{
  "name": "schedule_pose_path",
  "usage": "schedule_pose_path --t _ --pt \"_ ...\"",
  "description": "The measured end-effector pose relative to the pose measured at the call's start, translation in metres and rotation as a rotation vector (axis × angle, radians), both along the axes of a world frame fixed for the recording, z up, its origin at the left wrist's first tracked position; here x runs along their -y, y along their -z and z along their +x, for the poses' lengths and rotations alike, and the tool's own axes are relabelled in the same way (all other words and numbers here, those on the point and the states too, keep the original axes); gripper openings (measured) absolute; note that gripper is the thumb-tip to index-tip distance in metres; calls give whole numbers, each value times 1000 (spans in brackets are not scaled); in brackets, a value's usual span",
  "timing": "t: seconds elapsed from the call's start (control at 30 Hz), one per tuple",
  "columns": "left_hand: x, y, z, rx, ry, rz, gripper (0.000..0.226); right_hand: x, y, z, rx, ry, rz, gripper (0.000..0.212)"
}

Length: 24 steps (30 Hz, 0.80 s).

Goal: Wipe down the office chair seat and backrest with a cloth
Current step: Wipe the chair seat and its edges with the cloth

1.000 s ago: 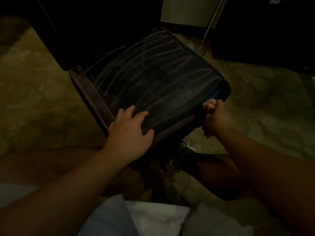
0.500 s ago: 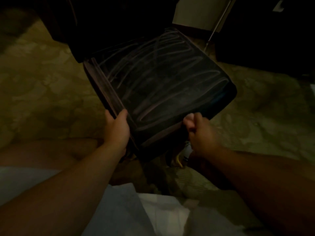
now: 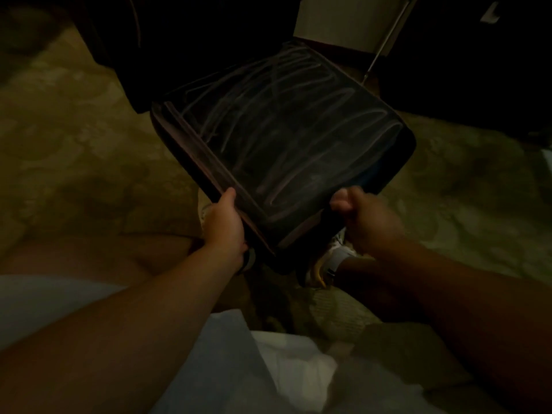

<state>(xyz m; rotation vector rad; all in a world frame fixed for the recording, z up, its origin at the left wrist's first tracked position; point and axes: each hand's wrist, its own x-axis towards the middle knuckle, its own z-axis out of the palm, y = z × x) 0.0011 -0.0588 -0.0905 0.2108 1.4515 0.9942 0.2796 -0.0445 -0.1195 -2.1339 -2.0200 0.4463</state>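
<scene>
No legible text or labels.

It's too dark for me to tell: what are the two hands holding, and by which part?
Both grip the chair seat: left hand on its left side edge near the front corner, right hand fisted on the front edge.

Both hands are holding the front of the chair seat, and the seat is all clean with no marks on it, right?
Not quite. Both the left hand and right hand do hold the front of the chair seat, but the seat is not free of marks: the head view shows pale wipe streaks all across its dark surface.
</scene>
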Motion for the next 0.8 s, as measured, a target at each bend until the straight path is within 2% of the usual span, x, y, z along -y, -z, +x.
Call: schedule_pose_path --t 0.07,0.1,0.17,0.27,0.33,0.4,0.5,0.53,0.57,0.67,0.7,0.8 --pt "2 2 4 13 12 3 51 -15 3 9 -58 146 20 29" --pt "2 3 5 12 21 4 48 -14 9 7 -73 154 47 32" --pt "4 2 7 15 41 2 44 10 20 -9 -54 50 70 32" --pt "7 -1 8 -1 39 -26 41 51 14 -28 -50 -186 67 15" --pt "8 0 9 -27 49 -40 52 45 8 -20 41 -256 94 18" --pt "9 5 11 -40 72 -35 61 25 3 -14 98 -214 116 19" --pt "13 6 13 -1 136 -45 60 14 5 -16 2 6 200 21" --pt "14 5 14 25 149 -60 61 19 10 -19 19 22 219 20" --pt "15 4 16 45 160 -76 63 30 19 -17 20 -11 218 18" --pt "16 -3 21 65 181 -89 64 57 31 -14 -41 -327 145 20" --pt "16 -5 23 65 184 -82 65 56 30 -10 -40 -402 213 20" --pt "17 -4 29 46 209 -44 67 36 9 -8 -50 -323 283 13"
